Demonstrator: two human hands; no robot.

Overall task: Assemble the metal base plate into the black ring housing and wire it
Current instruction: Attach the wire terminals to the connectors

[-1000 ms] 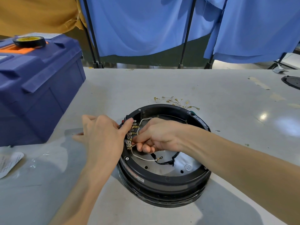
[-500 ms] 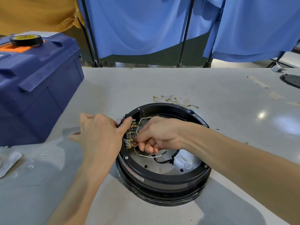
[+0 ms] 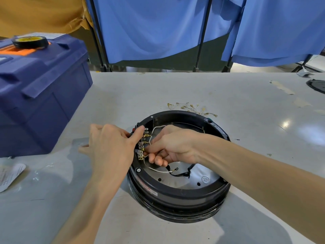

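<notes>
The black ring housing [image 3: 177, 194] sits on the grey table with the metal base plate [image 3: 198, 176] inside it. A row of metal terminals [image 3: 142, 147] runs along the housing's left inner wall. My left hand [image 3: 112, 147] grips the housing's left rim, thumb on top by the terminals. My right hand [image 3: 172, 145] reaches into the ring and pinches a white wire [image 3: 156, 170] at the terminals. A black wire [image 3: 182, 173] lies on the plate below my fingers.
A blue toolbox [image 3: 38, 95] stands at the left with a roll of black tape [image 3: 29, 42] on its lid. Loose brass terminals [image 3: 191, 108] lie behind the housing. A paper label [image 3: 10, 175] lies at the left edge. Blue curtains hang behind the table.
The white wire's free end has shifted slightly on the plate as my right hand works at the terminals. My left hand stays on the rim.
</notes>
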